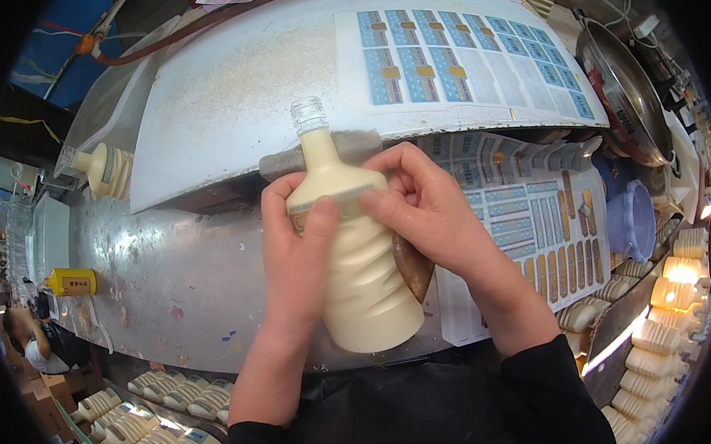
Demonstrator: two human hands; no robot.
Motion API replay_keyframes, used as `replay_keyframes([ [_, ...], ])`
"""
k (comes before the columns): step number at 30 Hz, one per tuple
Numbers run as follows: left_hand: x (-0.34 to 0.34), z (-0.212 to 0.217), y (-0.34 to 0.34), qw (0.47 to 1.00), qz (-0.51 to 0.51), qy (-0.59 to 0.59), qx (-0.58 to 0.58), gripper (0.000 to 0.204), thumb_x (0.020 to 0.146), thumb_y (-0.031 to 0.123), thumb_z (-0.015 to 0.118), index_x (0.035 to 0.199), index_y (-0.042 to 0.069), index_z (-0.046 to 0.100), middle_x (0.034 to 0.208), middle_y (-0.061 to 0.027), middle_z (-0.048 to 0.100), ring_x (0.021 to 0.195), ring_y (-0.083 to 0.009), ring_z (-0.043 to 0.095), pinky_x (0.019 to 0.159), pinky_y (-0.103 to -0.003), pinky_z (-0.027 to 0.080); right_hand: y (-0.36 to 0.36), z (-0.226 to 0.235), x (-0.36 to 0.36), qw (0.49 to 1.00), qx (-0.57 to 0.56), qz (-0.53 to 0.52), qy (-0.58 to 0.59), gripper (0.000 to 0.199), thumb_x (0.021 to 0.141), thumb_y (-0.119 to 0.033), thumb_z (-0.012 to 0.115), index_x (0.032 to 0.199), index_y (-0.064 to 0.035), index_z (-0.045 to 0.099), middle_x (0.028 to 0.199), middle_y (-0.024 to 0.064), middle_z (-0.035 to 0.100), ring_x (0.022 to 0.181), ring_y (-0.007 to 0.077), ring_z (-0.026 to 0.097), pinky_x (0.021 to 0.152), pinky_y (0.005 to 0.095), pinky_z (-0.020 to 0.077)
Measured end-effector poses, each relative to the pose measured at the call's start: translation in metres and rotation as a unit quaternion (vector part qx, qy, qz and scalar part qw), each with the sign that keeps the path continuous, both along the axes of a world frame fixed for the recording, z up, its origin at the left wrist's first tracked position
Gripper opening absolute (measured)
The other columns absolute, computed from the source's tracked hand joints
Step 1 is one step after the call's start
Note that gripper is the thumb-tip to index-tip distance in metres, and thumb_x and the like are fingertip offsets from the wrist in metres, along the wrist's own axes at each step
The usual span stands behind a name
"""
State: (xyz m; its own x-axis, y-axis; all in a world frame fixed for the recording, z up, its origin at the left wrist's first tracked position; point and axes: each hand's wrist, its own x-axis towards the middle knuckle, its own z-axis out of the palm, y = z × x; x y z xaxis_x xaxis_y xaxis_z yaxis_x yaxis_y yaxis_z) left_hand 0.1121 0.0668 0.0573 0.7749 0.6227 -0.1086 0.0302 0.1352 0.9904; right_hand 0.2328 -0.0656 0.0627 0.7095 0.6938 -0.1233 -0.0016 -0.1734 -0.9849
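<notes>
Bottle: one cream ribbed bottle (pixel 361 262) is held over the counter's (pixel 168 268) near edge, uncapped neck pointing away.
Left hand (pixel 298 251): grip is closed around the bottle's shoulder, thumb pressed on the label band (pixel 337 198).
Right hand (pixel 428 210): fingers are pinched shut on the band's other end.
Risk: the band could be set crooked or creased if the bottle is turned unevenly.
Count: two sticker sheets (pixel 460 59), one spare bottle (pixel 105 169) at the far left edge, one yellow box (pixel 71 281).

You are at a bottling workshop's labelling station: worn metal surface (pixel 168 268), sticker sheets (pixel 461 55) (some partly used), rows of cream ribbed bottles (pixel 654 358) awaiting labels.
</notes>
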Motion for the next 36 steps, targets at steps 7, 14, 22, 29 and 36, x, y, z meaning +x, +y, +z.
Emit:
replay_keyframes([
  [7, 0.000, 0.000, 0.000, 1.000, 0.000, -0.004, -0.009, 0.043, 0.101, 0.027, 0.065, 0.131, 0.001, 0.048, 0.122, -0.0120, 0.058, 0.109, -0.0151, 0.056, 0.094, -0.031, 0.049, 0.000, 0.000, -0.001, 1.000, 0.001, -0.004, 0.003, 0.041, 0.091, -0.029, 0.076, 0.117, -0.0020, 0.062, 0.075, 0.0016, 0.059, 0.068, 0.0090, 0.055, 0.063, 0.0278, 0.0460],
  [14, -0.003, -0.010, 0.006, 1.000, 0.003, -0.012, 0.014, 0.047, 0.111, 0.042, 0.038, 0.133, 0.001, 0.048, 0.122, -0.0108, 0.061, 0.111, -0.0167, 0.060, 0.099, -0.033, 0.049, -0.001, 0.004, 0.004, 0.994, 0.047, 0.018, 0.096, 0.028, 0.101, -0.019, 0.064, 0.121, -0.0006, 0.060, 0.096, 0.0010, 0.067, 0.085, 0.0042, 0.060, 0.077, 0.0211, 0.0492],
  [22, -0.016, -0.026, 0.011, 0.995, -0.039, -0.055, -0.067, 0.072, 0.111, 0.057, 0.023, 0.152, -0.001, 0.039, 0.141, -0.0162, 0.058, 0.130, -0.0253, 0.057, 0.112, -0.040, 0.043, -0.005, 0.012, -0.002, 0.999, -0.015, 0.019, 0.023, 0.028, 0.103, -0.020, 0.064, 0.122, -0.0003, 0.059, 0.098, 0.0014, 0.067, 0.087, 0.0047, 0.061, 0.079, 0.0220, 0.0497],
  [29, -0.022, -0.017, 0.013, 0.994, -0.037, -0.066, -0.074, 0.054, 0.113, 0.039, 0.039, 0.147, -0.001, 0.046, 0.138, -0.0130, 0.061, 0.124, -0.0194, 0.060, 0.107, -0.035, 0.047, 0.000, -0.008, -0.005, 0.994, 0.044, -0.022, 0.098, 0.037, 0.095, -0.025, 0.072, 0.121, -0.0014, 0.062, 0.090, 0.0037, 0.068, 0.082, 0.0077, 0.062, 0.074, 0.0245, 0.0502],
  [36, -0.015, -0.015, 0.012, 0.986, -0.006, -0.087, -0.143, 0.037, 0.109, 0.022, 0.054, 0.137, -0.001, 0.058, 0.124, -0.0102, 0.068, 0.110, -0.0144, 0.064, 0.097, -0.030, 0.053, 0.001, -0.003, -0.008, 0.994, 0.054, -0.023, 0.096, 0.032, 0.097, -0.020, 0.072, 0.120, -0.0014, 0.061, 0.090, 0.0022, 0.068, 0.081, 0.0051, 0.061, 0.074, 0.0220, 0.0494],
])
